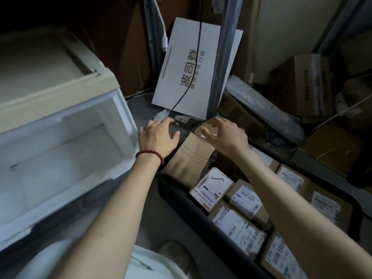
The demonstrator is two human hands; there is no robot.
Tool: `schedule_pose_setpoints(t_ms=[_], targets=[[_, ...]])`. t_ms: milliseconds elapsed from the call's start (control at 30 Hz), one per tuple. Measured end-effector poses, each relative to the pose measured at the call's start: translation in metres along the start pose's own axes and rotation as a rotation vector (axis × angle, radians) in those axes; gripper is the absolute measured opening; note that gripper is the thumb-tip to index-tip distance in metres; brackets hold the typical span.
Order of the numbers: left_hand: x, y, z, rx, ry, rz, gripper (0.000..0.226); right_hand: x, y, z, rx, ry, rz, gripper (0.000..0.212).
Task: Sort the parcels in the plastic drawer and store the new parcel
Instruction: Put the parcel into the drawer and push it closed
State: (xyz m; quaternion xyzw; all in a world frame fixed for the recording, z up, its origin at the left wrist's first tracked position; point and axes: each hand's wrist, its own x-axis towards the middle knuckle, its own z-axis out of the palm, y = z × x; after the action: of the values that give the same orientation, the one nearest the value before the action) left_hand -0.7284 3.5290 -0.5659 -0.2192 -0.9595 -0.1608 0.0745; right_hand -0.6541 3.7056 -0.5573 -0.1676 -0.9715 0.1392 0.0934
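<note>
- L grip [159, 135]: open, fingers spread wide, palm down. It holds nothing. It is low over a dark thing [181, 125] on the floor; can't tell if it touches.
- A red bead band [152, 154] sits on the L wrist.
- R grip [225, 133]: open too, fingers bent a bit, thumb out. Nothing is in it. Its tips are right at the top of a brown box [189, 158]; too blurry to say if they touch.
- Brown box: plain card, tipped over a bit, btw the two arms, at the far end of a dark crate [201, 222].
- Parcels [211, 188]: small brown ones w/ white labels, packed close in the dark crate, under the R arm.
- Plastic drawer [122, 117]: white, pulled out, on the left, just beside the L arm. Its white walls & floor show.
- The drawer sits in a cream cabinet [60, 93], under the top.
- Behind the grips a flat white box [191, 77] w/ big letters leans on a grey metal post [223, 57].
- A black cord [198, 47] hangs down over the white box. A white cord [164, 40] w/ a plug hangs to its left.
- Far right: a roll of bubble wrap [251, 97] & more brown boxes [298, 83], piled up.
- Bottom middle: pale cloth [149, 264] on the person's leg.
</note>
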Motion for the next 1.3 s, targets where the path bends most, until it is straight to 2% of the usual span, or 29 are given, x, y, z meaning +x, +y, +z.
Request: schedule_pose_setpoints(t_ms=[267, 367, 533, 700, 833, 1033, 1200, 1300], targets=[[-0.099, -0.081, -0.079, 0.069, 0.116, -0.237, 0.044, -0.029, -0.117, -0.027, 0.137, 0.045, -0.318, 0.048], [-0.132, -0.103, -0.121, 0.109, 0.196, -0.276, 0.042, -0.041, -0.166, -0.039, 0.228, 0.191, -0.458, 0.042], [-0.175, -0.127, -0.206, 0.176, 0.366, -0.331, 0.042, -0.058, -0.243, -0.073, 0.413, 0.459, -0.579, 0.038], [-0.196, -0.140, -0.295, 0.254, 0.561, -0.389, 0.039, -0.067, -0.309, -0.123, 0.509, 0.569, -0.665, 0.042], [-0.196, -0.144, -0.348, 0.310, 0.669, -0.413, 0.037, -0.062, -0.343, -0.158, 0.484, 0.465, -0.735, 0.062], [-0.166, -0.160, -0.404, 0.293, 0.761, -0.531, 0.051, -0.033, -0.379, -0.200, 0.434, 0.209, -0.729, 0.088], [-0.134, -0.175, -0.424, 0.244, 0.676, -0.710, 0.076, -0.005, -0.406, -0.205, 0.479, 0.022, -0.648, 0.107], [-0.119, -0.186, -0.426, 0.061, 0.622, -0.726, 0.094, 0.007, -0.414, -0.201, 0.545, -0.049, -0.599, 0.115]])
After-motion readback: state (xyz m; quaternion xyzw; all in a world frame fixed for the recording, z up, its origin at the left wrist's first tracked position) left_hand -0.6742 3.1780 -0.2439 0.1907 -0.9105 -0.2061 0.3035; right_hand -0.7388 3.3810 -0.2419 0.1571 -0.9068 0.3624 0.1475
